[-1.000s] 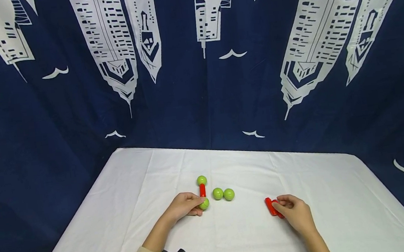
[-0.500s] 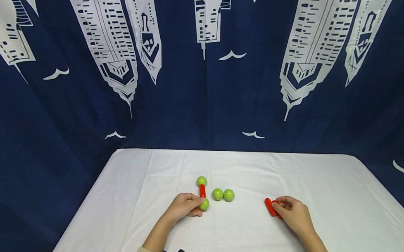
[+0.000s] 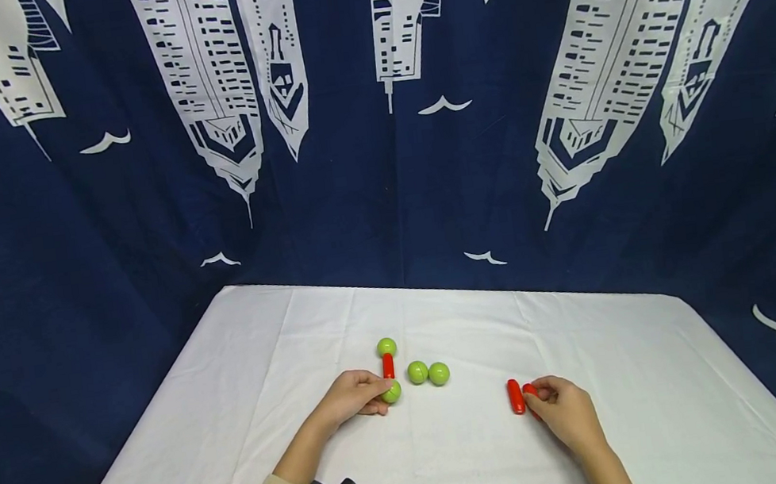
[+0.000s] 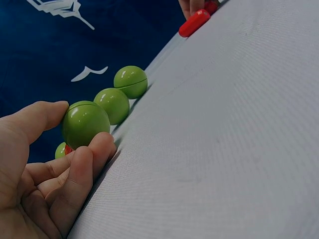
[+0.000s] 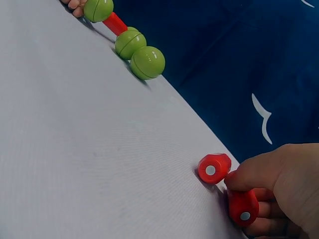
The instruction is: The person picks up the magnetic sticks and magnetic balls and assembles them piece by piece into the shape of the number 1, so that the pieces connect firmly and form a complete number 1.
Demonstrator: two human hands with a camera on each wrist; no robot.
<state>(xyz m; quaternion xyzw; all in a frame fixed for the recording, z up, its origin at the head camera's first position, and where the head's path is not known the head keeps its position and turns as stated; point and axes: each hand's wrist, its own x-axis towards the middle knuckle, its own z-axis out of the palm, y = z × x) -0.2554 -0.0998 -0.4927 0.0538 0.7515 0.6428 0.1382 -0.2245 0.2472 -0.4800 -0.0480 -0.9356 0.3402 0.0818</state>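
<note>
On the white table [image 3: 456,458], the left hand [image 3: 353,394] pinches a green ball [image 4: 85,124], maybe touching a red rod [image 3: 388,365]. The right hand [image 3: 566,407] grips a second rod [image 5: 243,206] beside a third rod [image 3: 516,397]. I guess it's grabbing, with lifting next.

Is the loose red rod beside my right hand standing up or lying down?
Lying down: the loose red rod stretches lengthwise along the white cloth; the right wrist view shows it end-on.
</note>
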